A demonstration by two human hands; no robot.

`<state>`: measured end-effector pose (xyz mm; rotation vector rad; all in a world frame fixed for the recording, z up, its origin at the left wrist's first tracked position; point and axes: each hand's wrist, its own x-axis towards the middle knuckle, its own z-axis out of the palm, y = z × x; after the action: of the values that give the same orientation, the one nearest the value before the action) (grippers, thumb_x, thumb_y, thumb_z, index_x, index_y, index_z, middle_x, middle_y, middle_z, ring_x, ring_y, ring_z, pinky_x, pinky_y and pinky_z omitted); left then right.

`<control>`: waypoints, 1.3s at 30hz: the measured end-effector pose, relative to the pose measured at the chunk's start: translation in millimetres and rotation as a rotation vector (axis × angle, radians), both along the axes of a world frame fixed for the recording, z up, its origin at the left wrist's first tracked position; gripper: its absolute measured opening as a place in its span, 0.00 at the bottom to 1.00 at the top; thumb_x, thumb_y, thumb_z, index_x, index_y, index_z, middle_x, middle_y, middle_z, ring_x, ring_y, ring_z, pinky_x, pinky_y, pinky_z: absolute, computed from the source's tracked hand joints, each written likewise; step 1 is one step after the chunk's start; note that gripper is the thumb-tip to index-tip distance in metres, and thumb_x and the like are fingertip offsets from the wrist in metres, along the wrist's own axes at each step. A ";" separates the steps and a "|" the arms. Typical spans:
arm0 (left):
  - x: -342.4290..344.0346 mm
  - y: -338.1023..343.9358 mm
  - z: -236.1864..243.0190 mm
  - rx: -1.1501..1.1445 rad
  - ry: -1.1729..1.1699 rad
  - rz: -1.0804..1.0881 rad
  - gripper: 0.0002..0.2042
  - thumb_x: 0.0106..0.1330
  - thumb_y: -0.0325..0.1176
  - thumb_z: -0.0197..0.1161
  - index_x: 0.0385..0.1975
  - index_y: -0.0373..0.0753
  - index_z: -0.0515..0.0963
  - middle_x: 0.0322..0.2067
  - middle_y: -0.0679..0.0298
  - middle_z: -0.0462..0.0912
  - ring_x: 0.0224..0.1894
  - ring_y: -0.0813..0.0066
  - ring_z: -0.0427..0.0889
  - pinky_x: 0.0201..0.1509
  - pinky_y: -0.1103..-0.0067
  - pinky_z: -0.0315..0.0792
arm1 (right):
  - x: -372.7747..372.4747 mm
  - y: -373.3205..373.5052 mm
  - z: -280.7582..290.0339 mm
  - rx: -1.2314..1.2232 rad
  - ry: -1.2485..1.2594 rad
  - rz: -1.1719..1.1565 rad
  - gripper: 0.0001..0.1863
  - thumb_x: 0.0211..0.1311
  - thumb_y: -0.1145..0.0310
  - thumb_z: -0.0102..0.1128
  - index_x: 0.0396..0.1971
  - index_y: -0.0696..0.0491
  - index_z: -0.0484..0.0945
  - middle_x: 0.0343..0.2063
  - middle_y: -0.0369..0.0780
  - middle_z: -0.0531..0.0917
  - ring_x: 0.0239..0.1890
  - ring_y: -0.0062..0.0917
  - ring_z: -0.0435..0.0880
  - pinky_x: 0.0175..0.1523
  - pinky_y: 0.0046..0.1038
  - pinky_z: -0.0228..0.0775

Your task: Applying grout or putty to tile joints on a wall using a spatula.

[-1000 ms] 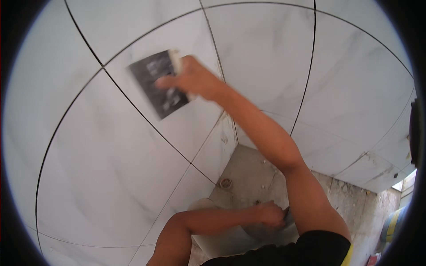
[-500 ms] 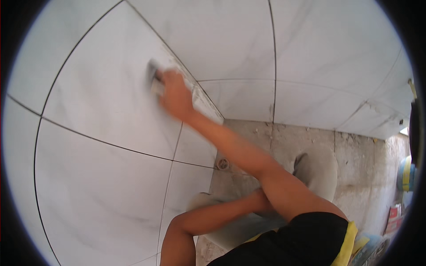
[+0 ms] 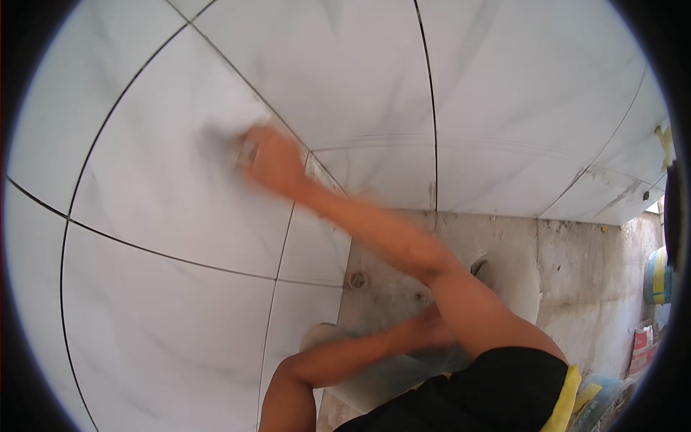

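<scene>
My right hand [image 3: 273,160] is closed around a small flat grey tool [image 3: 218,146], smeared by motion; its exact kind does not show. The hand is over a white marbled wall tile [image 3: 155,155], close to the corner where two tiled walls meet. Pale smears of paste [image 3: 317,171] line the corner joint beside my right wrist. My left forearm [image 3: 360,351] passes low across my legs. The left hand is mostly hidden behind my right arm, and its fingers do not show.
A bare, stained concrete floor [image 3: 568,288] lies below the walls. A small round drain-like ring [image 3: 358,280] sits by the left wall's foot. My knees [image 3: 515,281] are bent close. At the right stand a blue and yellow roll-like thing [image 3: 656,277] and red packages [image 3: 642,349].
My right hand and the tool have moved slightly down and left across the tile. The whole view has shifted a little. My left arm stays about where it was.
</scene>
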<state>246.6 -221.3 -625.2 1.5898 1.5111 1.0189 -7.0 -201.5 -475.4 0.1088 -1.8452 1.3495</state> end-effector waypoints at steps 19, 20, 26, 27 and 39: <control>22.7 -6.0 -34.8 0.068 0.093 0.045 0.14 0.60 0.29 0.60 0.46 0.34 0.79 0.50 0.49 0.80 0.55 0.49 0.75 0.60 0.64 0.68 | -10.3 4.0 25.3 -0.025 0.103 -0.142 0.13 0.57 0.73 0.56 0.43 0.55 0.80 0.40 0.48 0.84 0.42 0.41 0.84 0.39 0.44 0.76; 32.4 -7.5 -27.3 0.111 0.067 0.115 0.14 0.61 0.29 0.60 0.46 0.35 0.79 0.50 0.48 0.80 0.56 0.49 0.74 0.61 0.64 0.68 | -29.8 45.7 29.5 0.030 -0.076 -0.217 0.12 0.55 0.74 0.56 0.40 0.55 0.81 0.38 0.49 0.84 0.39 0.43 0.83 0.42 0.43 0.76; 27.5 -3.3 -25.5 -0.071 0.169 -0.018 0.15 0.63 0.31 0.59 0.49 0.35 0.78 0.51 0.49 0.80 0.57 0.48 0.74 0.62 0.61 0.66 | 16.5 -6.3 2.4 0.168 0.176 0.038 0.16 0.54 0.76 0.54 0.43 0.53 0.82 0.36 0.45 0.81 0.44 0.40 0.81 0.45 0.44 0.76; 24.9 -0.3 -28.8 -0.058 0.175 -0.026 0.15 0.63 0.31 0.59 0.49 0.35 0.78 0.51 0.49 0.80 0.57 0.48 0.74 0.62 0.61 0.66 | -9.1 7.6 -0.5 0.140 0.107 -0.084 0.16 0.53 0.77 0.56 0.43 0.53 0.83 0.37 0.44 0.82 0.45 0.40 0.82 0.46 0.41 0.76; 24.2 5.4 -71.7 -0.144 0.370 -0.184 0.24 0.72 0.54 0.52 0.35 0.37 0.83 0.44 0.52 0.83 0.50 0.49 0.80 0.58 0.48 0.64 | -29.6 28.0 -6.2 0.087 0.050 -0.188 0.14 0.53 0.75 0.58 0.41 0.52 0.82 0.36 0.47 0.83 0.40 0.45 0.82 0.44 0.43 0.75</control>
<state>270.9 -216.0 -696.9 1.8431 1.5981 0.5212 -36.7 -173.4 -481.5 0.0131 -1.8242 1.1278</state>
